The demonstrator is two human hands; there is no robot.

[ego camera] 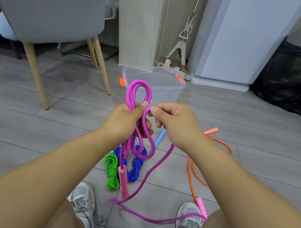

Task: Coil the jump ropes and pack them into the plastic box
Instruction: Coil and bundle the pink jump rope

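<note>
My left hand (128, 119) grips several loops of a purple jump rope (139, 92), and a pink handle (123, 181) hangs down below it. My right hand (175, 124) pinches the same rope just right of the loops. The loose rest of the rope trails down to the floor and across to its other pink handle (202, 206) by my right shoe. A coiled green rope (111, 172) and a coiled blue rope (136, 166) lie on the floor under my hands. An uncoiled orange rope (193, 176) lies to the right. The clear plastic box (167, 86) stands open beyond my hands.
A grey chair (49, 3) with wooden legs stands at the left. A mop (184, 40) leans by the wall behind the box, next to a white cabinet (240, 39). A black bag (293, 77) sits at the right. My shoes (83, 197) are on the grey floor.
</note>
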